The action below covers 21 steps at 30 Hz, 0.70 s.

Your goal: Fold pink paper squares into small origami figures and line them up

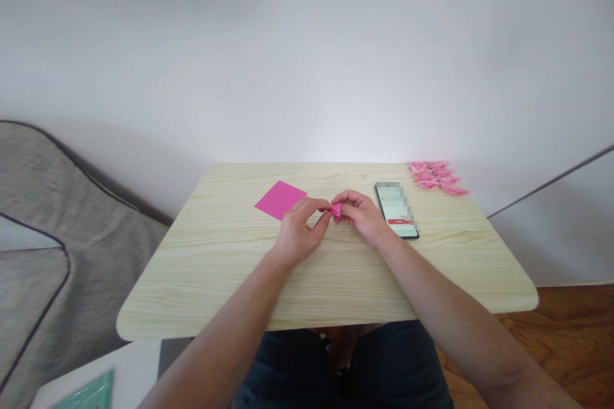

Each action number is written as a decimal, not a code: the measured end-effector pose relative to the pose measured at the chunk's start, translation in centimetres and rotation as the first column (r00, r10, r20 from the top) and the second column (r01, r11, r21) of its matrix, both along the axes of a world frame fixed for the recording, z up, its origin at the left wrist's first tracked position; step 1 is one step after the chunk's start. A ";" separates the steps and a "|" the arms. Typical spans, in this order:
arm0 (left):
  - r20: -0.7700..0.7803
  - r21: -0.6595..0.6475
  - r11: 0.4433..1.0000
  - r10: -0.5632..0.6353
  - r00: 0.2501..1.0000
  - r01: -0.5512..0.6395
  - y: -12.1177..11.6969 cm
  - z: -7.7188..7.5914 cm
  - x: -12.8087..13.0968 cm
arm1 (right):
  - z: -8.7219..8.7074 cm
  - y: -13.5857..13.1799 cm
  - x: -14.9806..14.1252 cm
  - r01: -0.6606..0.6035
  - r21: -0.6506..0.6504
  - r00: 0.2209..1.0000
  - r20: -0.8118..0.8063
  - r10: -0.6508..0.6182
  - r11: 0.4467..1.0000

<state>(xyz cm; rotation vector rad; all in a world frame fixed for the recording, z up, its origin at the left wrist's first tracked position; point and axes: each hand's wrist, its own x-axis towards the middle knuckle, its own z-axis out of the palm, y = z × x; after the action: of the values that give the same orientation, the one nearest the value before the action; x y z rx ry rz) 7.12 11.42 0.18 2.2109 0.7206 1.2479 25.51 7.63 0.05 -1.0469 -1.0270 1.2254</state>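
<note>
Over the middle of the table, a small folded piece of pink paper (336, 209) is pinched between my two hands. My left hand (303, 230) grips its left side with thumb and forefinger. On the other side, my right hand (361, 214) has its fingers curled around the paper, hiding part of it. A flat square of pink paper (278, 199) lies just beyond my left hand, partly covered by it. To the right of my right hand rests a phone (398, 211) with its screen lit.
Several folded pink paper pieces (436, 176) lie at the back right of the wooden table (206, 281). A white wall (307, 64) rises behind it. Grey fabric furniture (105, 255) stands at the left, and a green packet (86, 393) sits on a white surface below.
</note>
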 end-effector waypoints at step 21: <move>0.143 -0.469 0.882 0.014 0.990 0.055 0.9 0.3 0.6 | 0.3 -0.3 0.3 0.068 0.039 0.985 0.158 -0.073 0.997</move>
<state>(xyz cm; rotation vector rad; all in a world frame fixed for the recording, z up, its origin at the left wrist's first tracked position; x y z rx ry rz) 7.70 12.28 0.48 1.7089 0.8387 1.0671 25.81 7.30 0.39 -1.1604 -1.1194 1.0770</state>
